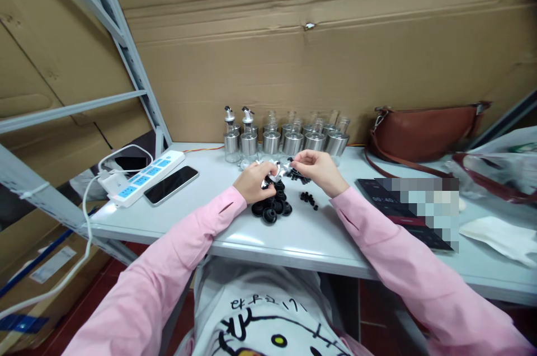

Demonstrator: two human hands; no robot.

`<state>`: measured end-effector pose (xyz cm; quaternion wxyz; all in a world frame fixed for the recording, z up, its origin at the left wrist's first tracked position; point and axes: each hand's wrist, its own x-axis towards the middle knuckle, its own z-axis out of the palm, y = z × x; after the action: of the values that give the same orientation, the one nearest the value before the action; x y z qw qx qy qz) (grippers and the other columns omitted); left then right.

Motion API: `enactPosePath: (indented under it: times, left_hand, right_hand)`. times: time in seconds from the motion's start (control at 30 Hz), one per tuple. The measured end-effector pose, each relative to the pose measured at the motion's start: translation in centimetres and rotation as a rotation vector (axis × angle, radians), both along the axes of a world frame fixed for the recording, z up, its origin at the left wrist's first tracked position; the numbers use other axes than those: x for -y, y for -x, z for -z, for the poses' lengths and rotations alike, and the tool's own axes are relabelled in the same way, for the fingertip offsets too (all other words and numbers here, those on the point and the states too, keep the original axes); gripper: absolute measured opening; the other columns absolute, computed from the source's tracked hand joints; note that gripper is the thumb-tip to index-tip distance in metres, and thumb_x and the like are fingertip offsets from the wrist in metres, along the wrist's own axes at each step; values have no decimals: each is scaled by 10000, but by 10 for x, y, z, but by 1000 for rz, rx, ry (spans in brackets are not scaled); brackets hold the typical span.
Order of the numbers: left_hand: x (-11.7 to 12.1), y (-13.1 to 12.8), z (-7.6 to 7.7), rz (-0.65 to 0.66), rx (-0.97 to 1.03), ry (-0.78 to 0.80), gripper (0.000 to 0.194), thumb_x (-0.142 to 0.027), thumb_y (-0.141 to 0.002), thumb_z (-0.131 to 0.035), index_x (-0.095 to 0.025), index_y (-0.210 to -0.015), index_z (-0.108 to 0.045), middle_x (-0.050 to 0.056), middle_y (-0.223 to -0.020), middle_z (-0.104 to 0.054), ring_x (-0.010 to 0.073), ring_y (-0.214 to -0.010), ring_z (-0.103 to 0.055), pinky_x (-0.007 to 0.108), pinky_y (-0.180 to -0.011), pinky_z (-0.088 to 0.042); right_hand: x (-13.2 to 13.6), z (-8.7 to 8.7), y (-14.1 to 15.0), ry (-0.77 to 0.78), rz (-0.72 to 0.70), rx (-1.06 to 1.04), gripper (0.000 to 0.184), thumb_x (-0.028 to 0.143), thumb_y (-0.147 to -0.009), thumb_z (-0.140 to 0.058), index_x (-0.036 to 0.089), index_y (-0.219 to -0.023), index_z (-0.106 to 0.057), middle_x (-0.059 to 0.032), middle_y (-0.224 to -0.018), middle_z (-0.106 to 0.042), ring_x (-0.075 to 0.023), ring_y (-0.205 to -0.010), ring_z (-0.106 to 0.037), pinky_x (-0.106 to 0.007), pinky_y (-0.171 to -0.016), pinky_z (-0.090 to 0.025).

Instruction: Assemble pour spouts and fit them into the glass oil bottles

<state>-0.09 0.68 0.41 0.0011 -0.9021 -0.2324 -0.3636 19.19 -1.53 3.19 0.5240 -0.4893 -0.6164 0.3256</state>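
My left hand [257, 181] is closed around a white-and-silver pourer spout [275, 172], partly covered by the fingers. Close by on the right, my right hand [318, 169] pinches thumb and forefinger together at a small black piece, too small to make out fully. Under the left hand lies a pile of round black stoppers [271, 211]. Several tiny black caps [309, 200] are scattered right of it, and more dark parts [298, 178] sit below the right fingers. Behind stand glass bottles with steel sleeves [292, 143]; two at the left carry pourer tops [248, 115].
At left on the white table [235, 233] are a power strip [146, 177] with a plugged-in charger and a phone [172, 185]. Toward the right are a brown handbag [423, 135], a partly blurred-out dark screen [390, 205] and a white cloth-like item [501, 237]. Cardboard backs the table.
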Motion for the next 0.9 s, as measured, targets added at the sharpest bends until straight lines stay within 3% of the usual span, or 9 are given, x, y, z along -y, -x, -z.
enactPosePath:
  times: [0.13,0.37,0.67,0.9]
  left_hand:
    - [1,0,-2,4,-29,4,182,-143,-656,-502,-181,-826,-449,5,-813,-581,140,-716,-540,267,-736,-413]
    - [1,0,-3,41,-49,-33,144,-148,-688,-504,-179,-823,-465,11,-818,-587,150,-746,-556,268,-720,-413]
    - [-4,-1,6,61,40,27,427,-81,-637,-512,-173,-1045,-426,31,-919,-595,154,-794,-583,271,-757,-457]
    - [-5,1,6,82,66,116,604,-75,-647,-543,-180,-1214,-364,34,-959,-588,162,-856,-578,280,-805,-459]
  right_hand:
    - [6,-3,6,86,-92,-128,276,349,-557,-717,144,-662,-565,56,-485,-479,-43,-419,-350,-193,-405,-271]
    - [6,0,5,177,-171,-243,332,354,-515,-791,131,-664,-596,52,-499,-493,-23,-406,-326,-188,-394,-218]
    - [6,3,9,145,-247,-159,324,379,-544,-788,143,-660,-598,57,-448,-474,-44,-396,-359,-203,-397,-247]
    - [8,1,9,95,-224,-205,339,385,-547,-788,148,-671,-579,53,-492,-510,-43,-396,-384,-201,-392,-266]
